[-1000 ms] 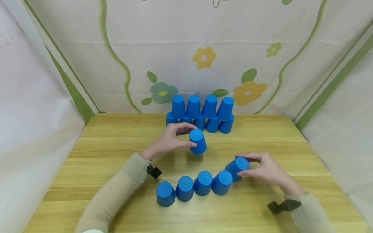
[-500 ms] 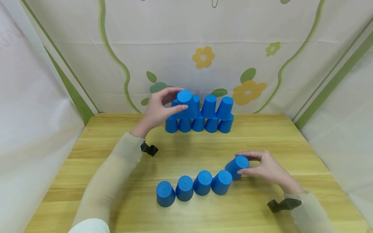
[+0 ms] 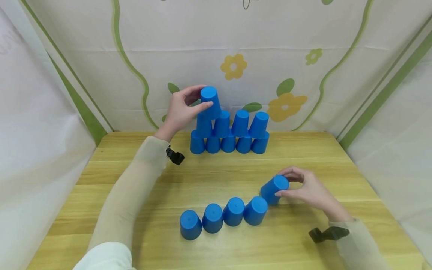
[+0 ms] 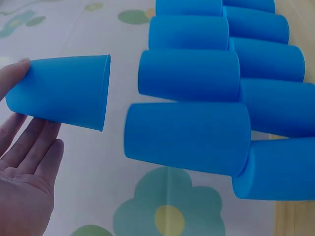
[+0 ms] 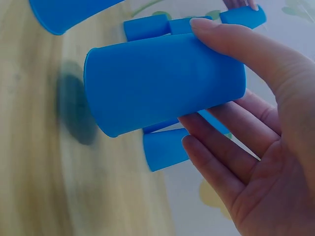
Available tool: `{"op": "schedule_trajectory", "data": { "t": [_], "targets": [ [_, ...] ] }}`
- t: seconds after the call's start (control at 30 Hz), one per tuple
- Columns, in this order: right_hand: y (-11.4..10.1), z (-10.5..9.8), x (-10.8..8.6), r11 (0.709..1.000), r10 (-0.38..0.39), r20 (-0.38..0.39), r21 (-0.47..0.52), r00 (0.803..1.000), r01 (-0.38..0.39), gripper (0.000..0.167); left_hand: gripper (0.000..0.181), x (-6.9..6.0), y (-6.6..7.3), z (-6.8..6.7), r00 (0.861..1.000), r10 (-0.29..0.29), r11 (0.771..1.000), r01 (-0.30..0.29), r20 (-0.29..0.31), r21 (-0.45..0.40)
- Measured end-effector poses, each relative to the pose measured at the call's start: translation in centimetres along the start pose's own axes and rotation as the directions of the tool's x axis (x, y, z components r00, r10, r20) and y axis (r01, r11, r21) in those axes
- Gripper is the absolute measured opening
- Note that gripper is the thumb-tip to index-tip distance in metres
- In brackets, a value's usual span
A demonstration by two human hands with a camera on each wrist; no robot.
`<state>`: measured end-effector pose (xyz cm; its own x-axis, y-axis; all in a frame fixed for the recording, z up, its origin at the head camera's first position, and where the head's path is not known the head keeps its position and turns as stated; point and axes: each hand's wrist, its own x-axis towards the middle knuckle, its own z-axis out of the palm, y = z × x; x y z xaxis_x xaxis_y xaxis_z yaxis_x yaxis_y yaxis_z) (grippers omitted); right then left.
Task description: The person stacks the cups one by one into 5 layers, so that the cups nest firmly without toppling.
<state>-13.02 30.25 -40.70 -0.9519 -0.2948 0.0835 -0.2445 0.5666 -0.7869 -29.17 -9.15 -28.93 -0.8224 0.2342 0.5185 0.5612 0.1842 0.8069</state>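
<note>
My left hand (image 3: 182, 110) pinches an upside-down blue cup (image 3: 210, 103) near its base, above the left end of a two-tier cup stack (image 3: 228, 143). In the left wrist view a gap separates the rim of this held cup (image 4: 61, 91) from the upper-row cups (image 4: 187, 137). My right hand (image 3: 309, 189) holds another upside-down blue cup (image 3: 274, 190) between thumb and fingers, at the right end of the front row. The right wrist view shows that cup (image 5: 162, 86) raised off the wood, its shadow apart from it.
Several upside-down blue cups (image 3: 212, 218) form a slanting row at the front of the wooden table (image 3: 162, 210). A white curtain (image 3: 189, 33) with printed flowers hangs close behind the stack. White cloth walls flank both sides.
My left hand has carried its cup up and back, from in front of the stack to above its left end. My right hand has lifted its cup slightly.
</note>
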Motion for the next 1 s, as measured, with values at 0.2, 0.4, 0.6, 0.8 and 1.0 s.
{"op": "schedule_trajectory", "data": {
  "t": [0.2,0.4,0.6,0.8,1.0],
  "targets": [
    [-1.5,-0.7,0.9,0.999,-0.030,-0.048,-0.023,0.998,0.029,0.044,0.049,1.3,-3.3,0.0,1.000,-0.017,1.000,0.018,-0.008,0.002],
    [-3.3,-1.5,2.6,0.995,-0.069,-0.079,-0.074,0.995,0.063,0.046,0.052,1.4,-4.1,0.2,0.999,-0.047,0.999,0.047,-0.008,0.000],
    [-5.3,-2.3,5.1,0.986,-0.158,-0.144,-0.074,0.977,0.148,0.048,0.054,1.7,-4.3,0.6,0.999,-0.048,0.999,0.048,-0.003,0.015],
    [-7.2,-3.1,8.4,0.971,-0.236,-0.201,-0.023,0.951,0.236,0.048,0.055,1.7,-4.5,0.6,0.998,-0.064,0.998,0.064,-0.005,0.027],
    [-9.3,-4.0,11.8,0.957,-0.267,-0.238,0.049,0.934,0.286,0.046,0.055,1.6,-4.6,0.6,0.998,-0.067,0.997,0.068,-0.012,0.030]
  ]
}}
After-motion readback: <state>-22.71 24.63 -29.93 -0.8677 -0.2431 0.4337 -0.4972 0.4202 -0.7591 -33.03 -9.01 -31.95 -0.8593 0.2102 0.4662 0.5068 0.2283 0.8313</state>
